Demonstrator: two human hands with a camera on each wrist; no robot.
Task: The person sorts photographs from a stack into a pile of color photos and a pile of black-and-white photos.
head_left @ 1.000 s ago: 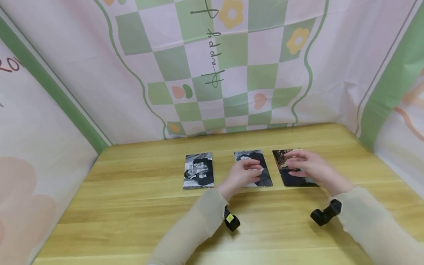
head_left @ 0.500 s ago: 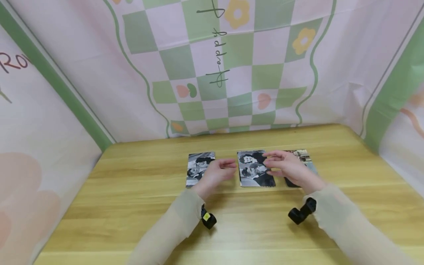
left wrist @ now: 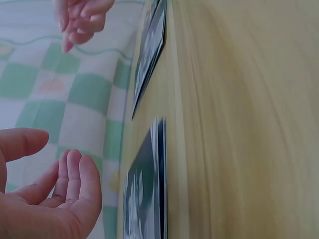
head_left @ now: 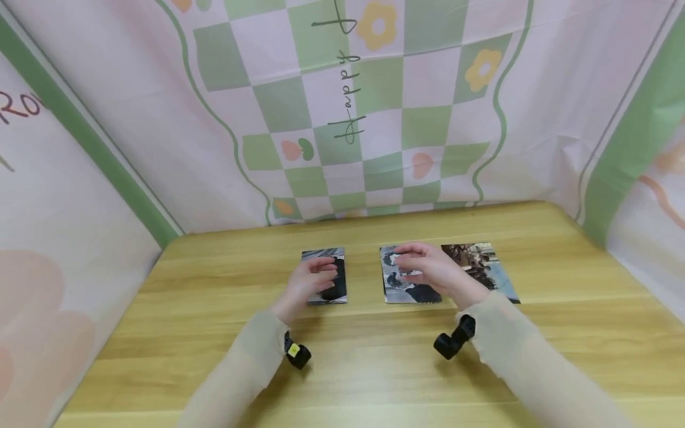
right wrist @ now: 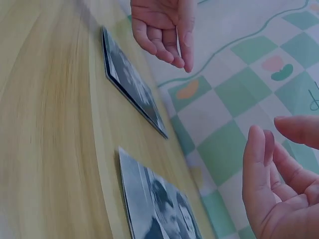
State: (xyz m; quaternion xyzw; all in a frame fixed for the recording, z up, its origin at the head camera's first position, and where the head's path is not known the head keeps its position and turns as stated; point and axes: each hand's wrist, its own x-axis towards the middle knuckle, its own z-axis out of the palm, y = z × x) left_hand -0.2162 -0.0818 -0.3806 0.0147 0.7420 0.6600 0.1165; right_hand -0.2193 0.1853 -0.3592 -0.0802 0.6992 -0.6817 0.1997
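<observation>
Three piles of photo prints lie in a row on the wooden table (head_left: 364,362). My left hand (head_left: 307,284) hovers over the left black-and-white photo (head_left: 338,291), hiding part of it. Over the middle black-and-white photo (head_left: 396,292) is my right hand (head_left: 436,270), fingers loosely bent with a gap to the thumb. To its right lies a colour photo (head_left: 495,270), partly behind the right wrist. In the left wrist view, the left hand (left wrist: 60,199) is raised above the photos with nothing in it. The right wrist view has the right hand (right wrist: 284,184) likewise holding nothing.
A fabric backdrop (head_left: 374,131) with green checks and flowers stands along the table's back edge. Similar printed panels rise at left and right. A small black camera (head_left: 297,353) sits on the left wrist, another black camera (head_left: 452,342) on the right.
Both hands have moved left above the photos: the left from the middle photo to the left one, the right from the colour photo to the middle one. The photos stay on the table.
</observation>
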